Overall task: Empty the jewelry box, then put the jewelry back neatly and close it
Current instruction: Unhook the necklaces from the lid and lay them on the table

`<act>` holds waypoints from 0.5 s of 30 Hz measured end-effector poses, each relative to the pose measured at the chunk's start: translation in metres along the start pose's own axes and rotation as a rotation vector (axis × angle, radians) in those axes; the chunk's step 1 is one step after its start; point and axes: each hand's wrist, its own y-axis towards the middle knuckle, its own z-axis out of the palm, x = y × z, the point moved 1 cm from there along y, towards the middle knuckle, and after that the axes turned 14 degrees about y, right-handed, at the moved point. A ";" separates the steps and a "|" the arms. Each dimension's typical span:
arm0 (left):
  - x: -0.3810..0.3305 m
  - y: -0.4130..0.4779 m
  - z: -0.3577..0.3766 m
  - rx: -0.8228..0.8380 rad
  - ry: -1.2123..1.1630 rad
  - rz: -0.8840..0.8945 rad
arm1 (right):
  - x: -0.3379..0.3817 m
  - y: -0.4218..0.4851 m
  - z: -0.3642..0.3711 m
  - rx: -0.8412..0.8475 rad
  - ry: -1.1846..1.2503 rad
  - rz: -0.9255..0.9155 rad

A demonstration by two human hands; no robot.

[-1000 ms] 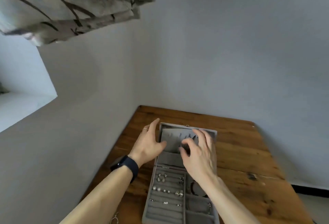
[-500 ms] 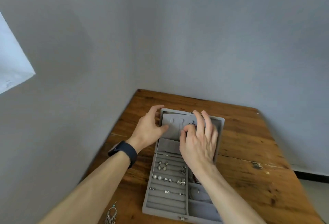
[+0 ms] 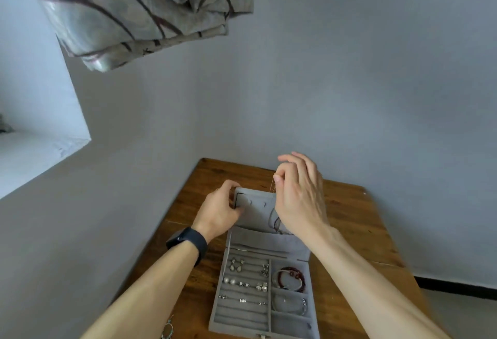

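A grey velvet jewelry box lies open on the wooden table, its lid standing up at the far end. My left hand grips the lid's left edge. My right hand is raised above the lid and pinches a thin gold chain that hangs down in front of the lid. Earrings and studs sit in the ring rows on the left. A red bead bracelet and a clear bracelet lie in the right compartments. Dark necklace loops hang on the lid.
A dangling earring lies on the table left of the box by my left forearm. The table stands in a corner of grey walls. A patterned curtain hangs at the top left beside a window ledge.
My right hand has lifted from the lid's inner face and now holds a thin chain above the lid. My left hand has shifted its grip on the lid's left edge. The camera has tilted.
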 end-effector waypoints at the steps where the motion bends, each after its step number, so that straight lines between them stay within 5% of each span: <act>1: -0.002 -0.001 -0.001 0.033 0.015 -0.004 | 0.002 0.003 -0.005 0.006 0.007 -0.006; 6: -0.035 -0.010 -0.024 0.045 0.090 0.021 | 0.017 0.014 -0.042 0.004 0.018 -0.044; 15: -0.133 -0.060 -0.106 -0.036 -0.134 0.305 | 0.049 0.020 -0.111 0.098 0.045 -0.033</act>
